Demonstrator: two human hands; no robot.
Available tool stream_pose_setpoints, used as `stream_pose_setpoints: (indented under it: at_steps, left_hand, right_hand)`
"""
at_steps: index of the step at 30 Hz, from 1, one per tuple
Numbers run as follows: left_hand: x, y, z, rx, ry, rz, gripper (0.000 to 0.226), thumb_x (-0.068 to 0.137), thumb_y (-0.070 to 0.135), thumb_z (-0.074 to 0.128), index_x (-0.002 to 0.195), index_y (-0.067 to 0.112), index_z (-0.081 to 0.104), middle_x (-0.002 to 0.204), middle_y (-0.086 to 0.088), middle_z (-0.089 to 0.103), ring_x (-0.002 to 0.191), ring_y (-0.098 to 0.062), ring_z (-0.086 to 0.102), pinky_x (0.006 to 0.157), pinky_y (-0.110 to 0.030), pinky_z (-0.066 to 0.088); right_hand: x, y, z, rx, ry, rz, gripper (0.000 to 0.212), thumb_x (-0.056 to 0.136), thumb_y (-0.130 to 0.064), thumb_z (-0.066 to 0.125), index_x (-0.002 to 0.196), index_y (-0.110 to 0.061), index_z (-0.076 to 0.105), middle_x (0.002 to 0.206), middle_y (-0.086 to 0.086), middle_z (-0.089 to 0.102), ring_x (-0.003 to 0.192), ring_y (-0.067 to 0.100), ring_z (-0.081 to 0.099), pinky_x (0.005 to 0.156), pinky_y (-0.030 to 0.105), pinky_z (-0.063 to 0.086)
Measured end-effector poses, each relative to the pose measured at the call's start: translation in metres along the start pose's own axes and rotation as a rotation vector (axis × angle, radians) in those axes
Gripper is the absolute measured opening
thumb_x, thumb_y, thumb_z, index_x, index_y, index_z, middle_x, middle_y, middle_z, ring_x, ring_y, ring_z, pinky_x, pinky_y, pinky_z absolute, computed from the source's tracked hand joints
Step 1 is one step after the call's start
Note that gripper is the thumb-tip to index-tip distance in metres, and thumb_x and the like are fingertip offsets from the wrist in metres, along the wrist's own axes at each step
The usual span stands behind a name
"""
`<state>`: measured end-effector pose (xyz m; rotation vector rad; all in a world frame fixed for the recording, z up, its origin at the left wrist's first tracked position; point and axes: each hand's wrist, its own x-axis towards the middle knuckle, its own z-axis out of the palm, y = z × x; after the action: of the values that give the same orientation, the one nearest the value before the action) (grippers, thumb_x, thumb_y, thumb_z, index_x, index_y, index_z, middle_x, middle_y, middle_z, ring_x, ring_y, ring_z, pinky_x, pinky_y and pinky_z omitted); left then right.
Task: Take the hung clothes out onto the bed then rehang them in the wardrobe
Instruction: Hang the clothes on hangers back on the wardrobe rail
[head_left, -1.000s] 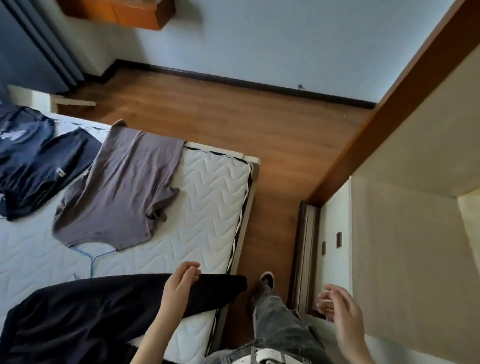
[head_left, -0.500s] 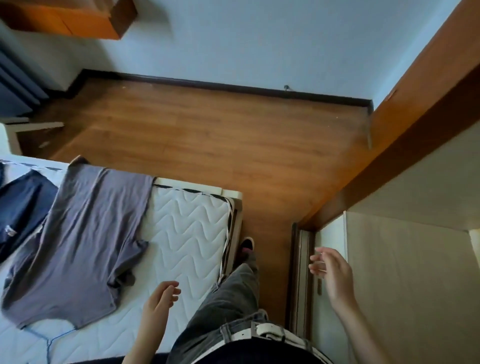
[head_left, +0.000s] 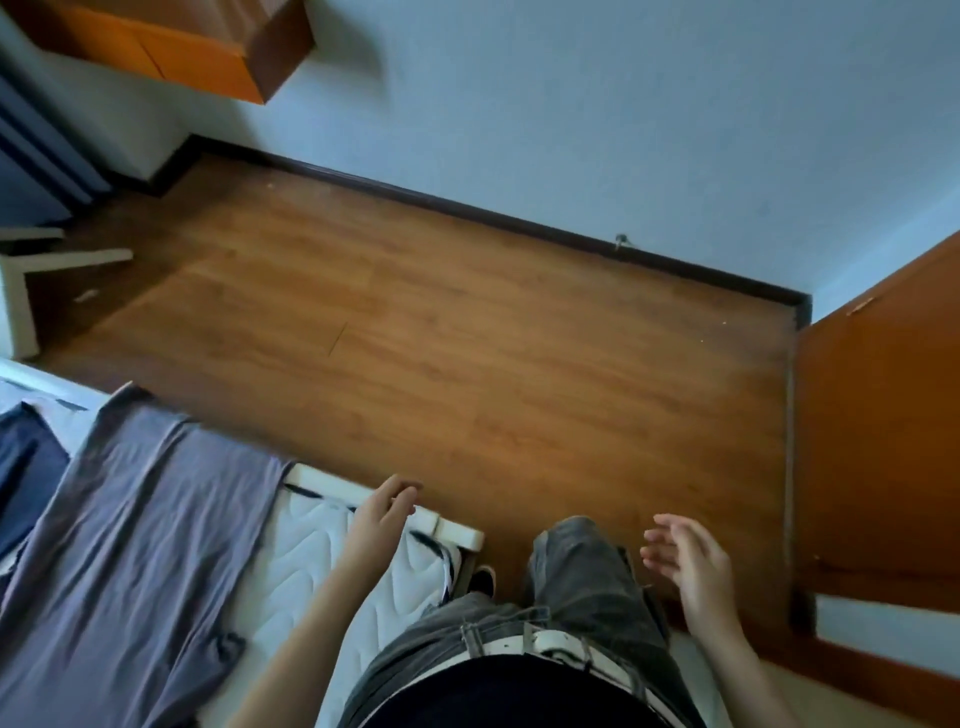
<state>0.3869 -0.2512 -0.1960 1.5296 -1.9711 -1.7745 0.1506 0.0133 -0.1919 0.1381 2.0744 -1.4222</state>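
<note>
Both hands are empty, fingers loosely spread: the left hand hovers over the bed corner, the right hand near the wardrobe. A grey shirt lies flat on the bed beside a navy garment

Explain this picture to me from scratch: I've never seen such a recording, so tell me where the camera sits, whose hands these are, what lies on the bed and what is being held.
There is no machine here. A person wears one wide-angle camera on the head, looking forward and down, so you see their own body from above: grey trousers and a white belt. The left hand hangs open above the corner of the white quilted mattress; the right hand is open in the air above the wooden floor. Neither holds anything. On the mattress lies a grey T-shirt, spread flat, and beside it, at the picture's left edge, a dark blue garment, mostly out of view. The brown panel at the right looks like part of the wardrobe, though its inside is not shown.
</note>
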Motion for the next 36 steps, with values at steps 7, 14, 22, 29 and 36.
stream_pose_setpoints:
  at_steps: [7,14,22,29,36]
  left_hand:
    - [0.124,0.084,0.046,-0.107,0.145,-0.067,0.022,0.098,0.024,0.045,0.095,0.024,0.066,0.091,0.001,0.071,0.091,-0.016,0.065,0.084,-0.037,0.052]
    - [0.156,0.125,0.049,-0.267,0.433,-0.222,0.022,0.099,0.021,0.045,0.094,0.025,0.066,0.089,0.000,0.070,0.090,-0.015,0.065,0.083,-0.034,0.050]
    - [0.156,0.095,0.049,-0.536,0.794,-0.514,0.021,0.099,0.023,0.043,0.098,0.020,0.064,0.092,-0.003,0.067,0.090,-0.019,0.062,0.078,-0.031,0.050]
    - [0.227,0.053,-0.009,-0.834,0.886,-0.632,0.019,0.095,0.021,0.048,0.093,0.023,0.067,0.092,-0.008,0.070,0.086,-0.026,0.062,0.074,-0.033,0.049]
    - [0.290,0.063,-0.154,-0.912,1.085,-0.551,0.022,0.092,0.033,0.047,0.093,0.026,0.067,0.092,-0.005,0.071,0.085,-0.021,0.064,0.075,-0.030,0.049]
  right_hand:
    - [0.174,-0.109,0.030,-0.132,-0.122,-0.059,0.023,0.101,-0.011,0.044,0.095,-0.004,0.065,0.089,0.020,0.067,0.072,0.029,0.064,0.061,0.030,0.055]
    - [0.294,-0.248,0.127,-0.417,-0.567,-0.229,0.024,0.101,-0.017,0.044,0.097,-0.007,0.066,0.088,0.016,0.067,0.076,0.031,0.066,0.067,0.036,0.055]
    - [0.345,-0.311,0.315,-0.700,-0.951,-0.316,0.024,0.100,-0.014,0.045,0.097,-0.011,0.068,0.088,0.015,0.070,0.076,0.031,0.067,0.072,0.044,0.057]
    - [0.357,-0.318,0.490,-0.839,-1.047,-0.250,0.025,0.100,-0.010,0.041,0.094,-0.008,0.065,0.092,0.020,0.068,0.071,0.028,0.064,0.062,0.034,0.054]
    - [0.351,-0.368,0.625,-0.913,-1.022,-0.274,0.024,0.100,-0.011,0.042,0.098,-0.001,0.064,0.092,0.022,0.067,0.075,0.032,0.063,0.073,0.042,0.054]
